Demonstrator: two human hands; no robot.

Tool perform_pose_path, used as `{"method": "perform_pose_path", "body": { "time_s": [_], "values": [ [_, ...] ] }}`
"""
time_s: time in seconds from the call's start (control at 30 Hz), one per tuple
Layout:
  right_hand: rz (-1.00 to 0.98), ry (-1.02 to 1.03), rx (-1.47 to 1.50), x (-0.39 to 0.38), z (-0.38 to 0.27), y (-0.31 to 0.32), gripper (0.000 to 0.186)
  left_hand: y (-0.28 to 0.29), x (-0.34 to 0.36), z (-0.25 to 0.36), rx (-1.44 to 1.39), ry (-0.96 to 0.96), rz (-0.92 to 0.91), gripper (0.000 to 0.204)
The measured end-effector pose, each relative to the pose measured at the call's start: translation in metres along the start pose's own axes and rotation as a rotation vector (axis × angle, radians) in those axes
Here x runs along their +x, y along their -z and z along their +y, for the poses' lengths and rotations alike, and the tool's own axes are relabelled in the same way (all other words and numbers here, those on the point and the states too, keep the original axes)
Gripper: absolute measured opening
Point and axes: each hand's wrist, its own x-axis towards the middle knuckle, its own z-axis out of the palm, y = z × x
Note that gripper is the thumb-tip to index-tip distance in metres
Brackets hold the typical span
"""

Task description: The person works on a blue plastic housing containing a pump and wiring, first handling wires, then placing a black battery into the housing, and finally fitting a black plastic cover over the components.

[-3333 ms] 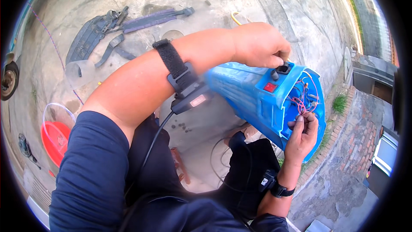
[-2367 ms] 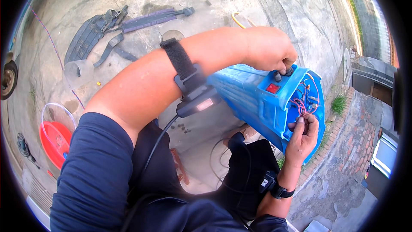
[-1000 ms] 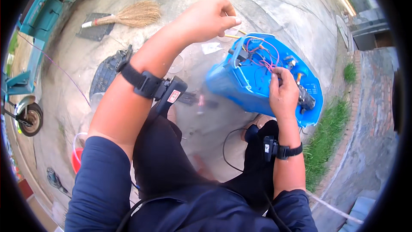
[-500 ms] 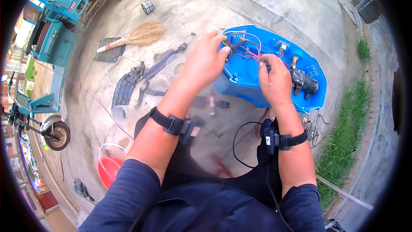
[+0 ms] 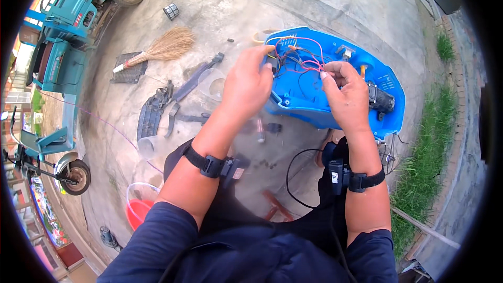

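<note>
A blue plastic housing (image 5: 309,91) lies with its hollow inside facing up, in front of me. Red, black and yellow wires (image 5: 298,55) run tangled across its left half. At its left edge, my left hand (image 5: 247,81) pinches a small dark part with wires leading from it; its exact kind is partly hidden by the fingers. Over the middle of the housing, my right hand (image 5: 347,94) is closed, thumb and forefinger pinching the red wires (image 5: 313,66). A black motor-like cylinder (image 5: 381,98) sits in the right end of the housing, near that hand.
A straw broom (image 5: 167,44), black plastic pieces (image 5: 155,110) and a dark bar (image 5: 199,78) lie on the ground at left. A red basin (image 5: 137,212) stands lower left. Teal three-wheeled vehicle (image 5: 68,47) is at far left. Grass (image 5: 429,141) edges the right side.
My right hand has shifted slightly right and down, drawing the red wires with it. My left hand stays at the housing's left edge, now closer on the dark part.
</note>
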Motion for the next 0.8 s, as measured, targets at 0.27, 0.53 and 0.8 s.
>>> {"method": "perform_pose_path", "body": {
  "time_s": [0.27,0.53,0.8],
  "values": [
    [-0.044,0.049,0.125,-0.002,-0.011,0.009,0.008,0.008,-0.004,0.000,0.043,-0.049,-0.017,0.035],
    [-0.108,-0.009,0.119,-0.002,-0.009,0.020,0.006,0.011,-0.002,0.002,0.159,-0.067,0.022,0.028],
    [-0.247,0.175,-0.067,-0.001,-0.006,0.035,0.010,0.010,0.000,0.001,0.149,-0.019,-0.075,0.036]
  ]
}}
